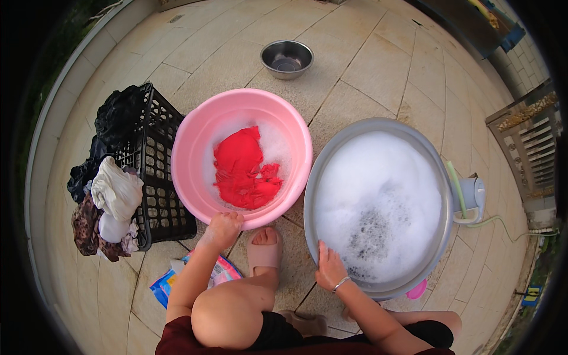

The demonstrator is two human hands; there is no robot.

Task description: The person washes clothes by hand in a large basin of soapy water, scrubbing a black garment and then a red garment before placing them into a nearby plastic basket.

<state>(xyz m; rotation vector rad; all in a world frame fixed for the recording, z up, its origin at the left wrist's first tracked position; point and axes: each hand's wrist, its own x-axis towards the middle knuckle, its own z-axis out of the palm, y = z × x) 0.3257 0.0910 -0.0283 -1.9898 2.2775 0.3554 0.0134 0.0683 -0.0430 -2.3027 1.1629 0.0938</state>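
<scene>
A pink plastic basin (189, 133) stands ahead of me with red cloth (239, 163) lying in suds. My left hand (223, 229) is closed over its near rim. To its right is a wide grey metal basin (442, 248), filled with thick white foam (378, 171). Darker water shows through the foam near its front. My right hand (331, 269), with a bracelet at the wrist, grips the near left rim of this metal basin; some of its fingers are hidden.
A black plastic crate (160, 204) at the left is heaped with dark and white clothes (117, 189). Beyond the basins sits a small steel bowl (287, 58). A grey pitcher (472, 198) and a green hose (454, 183) are at right. A colourful packet (163, 289) lies by my left foot.
</scene>
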